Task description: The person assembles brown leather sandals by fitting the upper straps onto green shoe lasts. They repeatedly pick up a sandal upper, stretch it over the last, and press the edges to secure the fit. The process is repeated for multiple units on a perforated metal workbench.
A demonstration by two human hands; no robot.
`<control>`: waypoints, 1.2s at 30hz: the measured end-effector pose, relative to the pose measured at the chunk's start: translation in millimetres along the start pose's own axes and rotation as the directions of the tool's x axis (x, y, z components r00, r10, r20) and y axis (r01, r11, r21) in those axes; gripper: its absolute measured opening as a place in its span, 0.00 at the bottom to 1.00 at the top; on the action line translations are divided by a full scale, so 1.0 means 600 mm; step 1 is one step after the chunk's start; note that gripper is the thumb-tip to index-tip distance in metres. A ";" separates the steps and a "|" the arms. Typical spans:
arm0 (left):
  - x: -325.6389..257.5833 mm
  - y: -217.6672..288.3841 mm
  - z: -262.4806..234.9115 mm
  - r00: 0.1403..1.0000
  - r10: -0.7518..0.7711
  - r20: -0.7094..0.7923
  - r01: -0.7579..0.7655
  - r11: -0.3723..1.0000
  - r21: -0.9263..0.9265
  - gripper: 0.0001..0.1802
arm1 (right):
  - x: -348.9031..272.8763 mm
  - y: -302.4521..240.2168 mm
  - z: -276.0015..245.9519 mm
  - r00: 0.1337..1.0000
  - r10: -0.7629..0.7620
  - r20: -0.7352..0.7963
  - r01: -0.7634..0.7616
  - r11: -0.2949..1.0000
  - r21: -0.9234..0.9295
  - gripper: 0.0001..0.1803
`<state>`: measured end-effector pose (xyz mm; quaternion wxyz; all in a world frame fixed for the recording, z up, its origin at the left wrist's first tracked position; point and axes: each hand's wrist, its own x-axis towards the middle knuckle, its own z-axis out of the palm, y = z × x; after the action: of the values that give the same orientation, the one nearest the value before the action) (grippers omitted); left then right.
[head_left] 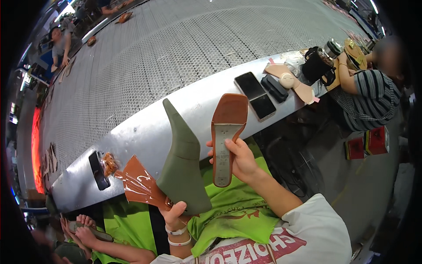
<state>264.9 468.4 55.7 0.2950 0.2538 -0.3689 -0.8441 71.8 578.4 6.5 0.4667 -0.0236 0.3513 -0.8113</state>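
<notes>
My right hand (237,159) grips a tan square-toed shoe sole (227,134) with a grey insole board on it, held upright in front of me. My left hand (174,216) holds an olive green shoe last (182,167) with a pointed toe up, together with a brown shoe piece wrapped in clear film (138,182). Both hands are above a green cloth (237,211) on my lap, close to the metal edge of the conveyor (149,132).
A wide mesh conveyor belt (184,48) runs across. On its metal edge lie two phones (257,96), a black case (274,88), a beige sole piece (290,81), a dark phone (97,170). A person in a striped shirt (373,97) sits right; another person's hands (81,231) work lower left.
</notes>
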 end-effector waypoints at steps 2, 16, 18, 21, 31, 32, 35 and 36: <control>-0.007 -0.001 -0.020 1.000 -0.015 -0.021 0.015 0.999 0.031 0.38 | 0.002 0.015 0.003 1.000 -0.014 -0.002 0.014 0.997 -0.072 0.19; 0.001 -0.033 -0.001 0.916 0.296 0.272 -0.394 0.531 0.750 0.34 | 0.024 0.066 0.056 0.993 0.079 0.089 -0.079 0.997 -0.011 0.36; -0.008 -0.004 0.001 0.971 0.052 0.233 -0.220 0.580 0.785 0.34 | 0.021 0.067 0.060 0.991 0.136 0.008 -0.133 0.978 -0.158 0.38; -0.023 0.003 -0.043 0.977 -0.208 0.050 0.170 0.896 0.410 0.20 | -0.013 0.065 0.031 0.950 0.301 0.079 -0.294 0.951 -0.091 0.38; 0.011 -0.101 -0.110 0.971 -0.221 -0.088 0.237 0.934 0.269 0.21 | -0.089 0.129 -0.016 0.774 0.627 0.093 -0.632 0.773 0.046 0.41; 0.011 -0.108 -0.116 0.968 -0.228 -0.104 0.249 0.928 0.277 0.20 | -0.091 0.134 -0.021 0.759 0.645 0.088 -0.650 0.756 0.072 0.41; 0.015 -0.119 -0.120 0.964 -0.232 -0.127 0.258 0.932 0.256 0.20 | -0.092 0.140 -0.024 0.760 0.647 0.066 -0.650 0.759 0.043 0.42; 0.016 -0.119 -0.121 0.964 -0.230 -0.131 0.257 0.935 0.245 0.20 | -0.092 0.141 -0.025 0.759 0.648 0.067 -0.651 0.758 0.041 0.43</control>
<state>282.9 467.3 -45.1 0.1705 0.3761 -0.4268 -0.8046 160.0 602.1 -38.8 0.7276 0.0944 0.3011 -0.6092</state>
